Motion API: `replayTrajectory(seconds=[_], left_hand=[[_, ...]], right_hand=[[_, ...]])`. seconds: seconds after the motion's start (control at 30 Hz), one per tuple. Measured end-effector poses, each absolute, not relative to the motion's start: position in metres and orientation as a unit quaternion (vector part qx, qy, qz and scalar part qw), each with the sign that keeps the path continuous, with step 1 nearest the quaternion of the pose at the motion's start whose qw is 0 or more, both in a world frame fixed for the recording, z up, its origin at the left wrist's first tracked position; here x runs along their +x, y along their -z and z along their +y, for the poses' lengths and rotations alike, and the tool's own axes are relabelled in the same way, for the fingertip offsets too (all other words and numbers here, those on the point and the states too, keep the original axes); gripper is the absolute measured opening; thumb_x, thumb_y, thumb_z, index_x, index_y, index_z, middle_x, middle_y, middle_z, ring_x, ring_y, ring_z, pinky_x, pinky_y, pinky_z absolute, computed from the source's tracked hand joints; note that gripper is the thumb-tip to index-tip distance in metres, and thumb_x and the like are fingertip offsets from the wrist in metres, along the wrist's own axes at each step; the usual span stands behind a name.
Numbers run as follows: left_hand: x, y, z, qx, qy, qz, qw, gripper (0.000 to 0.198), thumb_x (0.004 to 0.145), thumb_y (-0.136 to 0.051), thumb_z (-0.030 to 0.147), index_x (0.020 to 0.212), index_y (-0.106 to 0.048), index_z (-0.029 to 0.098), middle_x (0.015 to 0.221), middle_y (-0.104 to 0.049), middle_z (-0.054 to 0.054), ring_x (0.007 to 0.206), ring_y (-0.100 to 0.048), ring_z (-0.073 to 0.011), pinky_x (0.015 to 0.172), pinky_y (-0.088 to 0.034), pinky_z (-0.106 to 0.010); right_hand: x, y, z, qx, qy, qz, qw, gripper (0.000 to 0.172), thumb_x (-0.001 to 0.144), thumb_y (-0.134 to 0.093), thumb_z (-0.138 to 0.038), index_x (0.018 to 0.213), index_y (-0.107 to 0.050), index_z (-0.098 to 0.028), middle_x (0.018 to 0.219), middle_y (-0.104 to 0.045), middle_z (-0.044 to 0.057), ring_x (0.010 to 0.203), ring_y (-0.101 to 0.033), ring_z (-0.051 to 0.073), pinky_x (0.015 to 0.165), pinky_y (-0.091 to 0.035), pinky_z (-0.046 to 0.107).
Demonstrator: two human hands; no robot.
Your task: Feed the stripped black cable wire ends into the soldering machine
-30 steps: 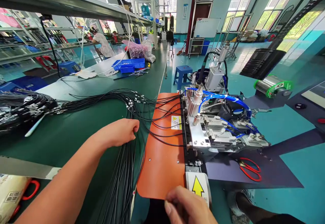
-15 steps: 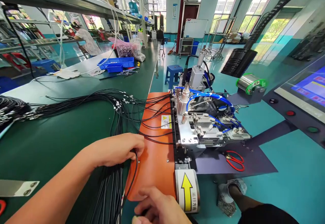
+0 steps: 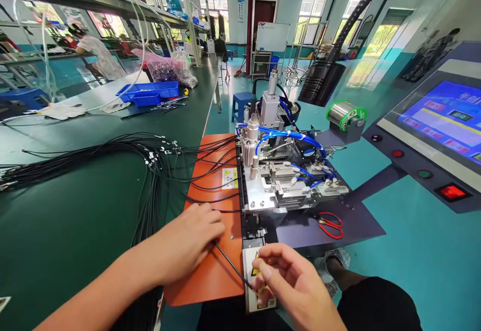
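Note:
A thin black cable (image 3: 231, 263) runs between my two hands above the orange plate (image 3: 195, 286). My left hand (image 3: 199, 238) is closed around it, resting low over the plate, with the fingertips partly hidden. At the cable's end, my right hand (image 3: 291, 281) has thumb and fingers curled in front of the white block with the yellow arrow. The tip itself is hidden by those fingers. Other black cables (image 3: 210, 168) cross the plate into the side of a metal machine (image 3: 263, 186) with blue air tubes.
A bundle of black cables (image 3: 152, 196) hangs over the green table (image 3: 93, 231). Red-handled snips (image 3: 332, 226) lie on the machine's dark base. To the right are a solder spool (image 3: 345, 114) and a control screen (image 3: 447, 120). Blue trays (image 3: 150, 93) stand farther back.
My left hand has moved onto the orange plate with the cable. My right hand has risen to the right, bringing the cable's end over the white block. The view has shifted right.

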State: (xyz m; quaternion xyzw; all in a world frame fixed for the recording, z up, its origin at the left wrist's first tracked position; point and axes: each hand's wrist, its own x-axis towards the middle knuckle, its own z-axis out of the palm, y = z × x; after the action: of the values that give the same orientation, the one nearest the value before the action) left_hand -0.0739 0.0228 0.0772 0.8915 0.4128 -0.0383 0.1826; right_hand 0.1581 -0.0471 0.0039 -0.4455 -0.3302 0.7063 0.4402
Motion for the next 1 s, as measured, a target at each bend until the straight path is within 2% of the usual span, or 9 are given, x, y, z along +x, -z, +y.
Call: replayTrajectory(seconds=[0.1, 0.23, 0.33, 0.43, 0.53, 0.63, 0.73, 0.9, 1.0], left_hand=[[-0.049, -0.079, 0.009, 0.908, 0.014, 0.333, 0.253, 0.008, 0.091, -0.057, 0.014, 0.093, -0.059, 0.021, 0.098, -0.061, -0.003, 0.092, -0.054, -0.0205, 0.081, -0.042, -0.030], [-0.035, -0.076, 0.002, 0.906, -0.004, 0.305, 0.294, 0.010, 0.098, -0.053, 0.019, 0.103, -0.061, 0.021, 0.096, -0.064, -0.004, 0.086, -0.059, -0.0191, 0.077, -0.046, -0.028], [-0.034, -0.077, 0.003, 0.903, 0.009, 0.307, 0.300, 0.012, 0.096, -0.055, 0.016, 0.103, -0.062, 0.022, 0.099, -0.064, -0.004, 0.091, -0.061, -0.0200, 0.078, -0.047, -0.027], [-0.035, -0.082, 0.003, 0.893, 0.032, 0.300, 0.333, 0.021, 0.091, -0.056, 0.006, 0.098, -0.063, 0.024, 0.102, -0.065, -0.001, 0.091, -0.060, -0.0187, 0.077, -0.046, -0.026], [-0.036, -0.086, 0.002, 0.886, 0.029, 0.288, 0.361, 0.021, 0.096, -0.052, 0.009, 0.100, -0.063, 0.026, 0.105, -0.064, 0.000, 0.093, -0.060, -0.0170, 0.079, -0.045, -0.025], [-0.037, -0.083, 0.006, 0.886, -0.007, 0.290, 0.363, 0.015, 0.101, -0.049, 0.018, 0.105, -0.061, 0.026, 0.106, -0.062, -0.001, 0.097, -0.057, -0.0176, 0.079, -0.044, -0.024], [-0.034, -0.074, 0.012, 0.873, -0.063, 0.309, 0.373, 0.017, 0.100, -0.045, 0.016, 0.108, -0.059, 0.023, 0.106, -0.058, -0.004, 0.094, -0.055, -0.0171, 0.078, -0.044, -0.024], [-0.022, -0.045, 0.015, 0.844, -0.172, 0.366, 0.353, 0.019, 0.103, -0.042, 0.021, 0.094, -0.059, 0.019, 0.093, -0.056, -0.004, 0.082, -0.053, -0.0157, 0.071, -0.042, -0.025], [-0.015, -0.030, 0.012, 0.835, -0.212, 0.377, 0.338, 0.022, 0.102, -0.043, 0.023, 0.091, -0.061, 0.018, 0.087, -0.055, -0.004, 0.079, -0.052, -0.0161, 0.069, -0.042, -0.026]], right_hand=[[0.176, -0.002, -0.048, -0.456, -0.691, -0.329, 0.454, 0.037, 0.082, -0.077, -0.048, 0.097, -0.065, -0.016, 0.080, -0.066, 0.004, 0.068, -0.066, 0.016, 0.058, -0.057, 0.028], [0.191, 0.001, -0.050, -0.480, -0.667, -0.330, 0.464, 0.039, 0.081, -0.078, -0.050, 0.096, -0.066, -0.016, 0.079, -0.065, 0.003, 0.062, -0.063, 0.014, 0.054, -0.056, 0.027], [0.196, 0.003, -0.050, -0.498, -0.653, -0.339, 0.459, 0.039, 0.082, -0.076, -0.051, 0.095, -0.066, -0.016, 0.077, -0.063, 0.002, 0.060, -0.061, 0.013, 0.051, -0.053, 0.024], [0.198, 0.003, -0.051, -0.507, -0.645, -0.347, 0.455, 0.037, 0.085, -0.073, -0.051, 0.096, -0.066, -0.016, 0.078, -0.062, 0.001, 0.060, -0.060, 0.012, 0.052, -0.052, 0.024], [0.199, 0.003, -0.052, -0.515, -0.637, -0.351, 0.452, 0.038, 0.086, -0.071, -0.052, 0.096, -0.066, -0.016, 0.078, -0.062, 0.002, 0.061, -0.059, 0.012, 0.052, -0.051, 0.023], [0.199, 0.003, -0.052, -0.530, -0.622, -0.366, 0.445, 0.039, 0.087, -0.069, -0.054, 0.098, -0.066, -0.017, 0.079, -0.062, 0.002, 0.063, -0.060, 0.014, 0.053, -0.052, 0.024], [0.197, 0.001, -0.053, -0.546, -0.589, -0.402, 0.439, 0.037, 0.088, -0.066, -0.054, 0.100, -0.066, -0.018, 0.078, -0.063, 0.003, 0.064, -0.062, 0.016, 0.054, -0.052, 0.025], [0.191, -0.001, -0.055, -0.590, -0.481, -0.474, 0.443, 0.030, 0.093, -0.062, -0.047, 0.108, -0.066, -0.021, 0.079, -0.068, 0.003, 0.065, -0.064, 0.016, 0.063, -0.053, 0.024], [0.188, -0.001, -0.052, -0.573, -0.464, -0.512, 0.442, 0.030, 0.095, -0.059, -0.044, 0.113, -0.066, -0.021, 0.089, -0.069, 0.006, 0.075, -0.067, 0.018, 0.068, -0.055, 0.025]])
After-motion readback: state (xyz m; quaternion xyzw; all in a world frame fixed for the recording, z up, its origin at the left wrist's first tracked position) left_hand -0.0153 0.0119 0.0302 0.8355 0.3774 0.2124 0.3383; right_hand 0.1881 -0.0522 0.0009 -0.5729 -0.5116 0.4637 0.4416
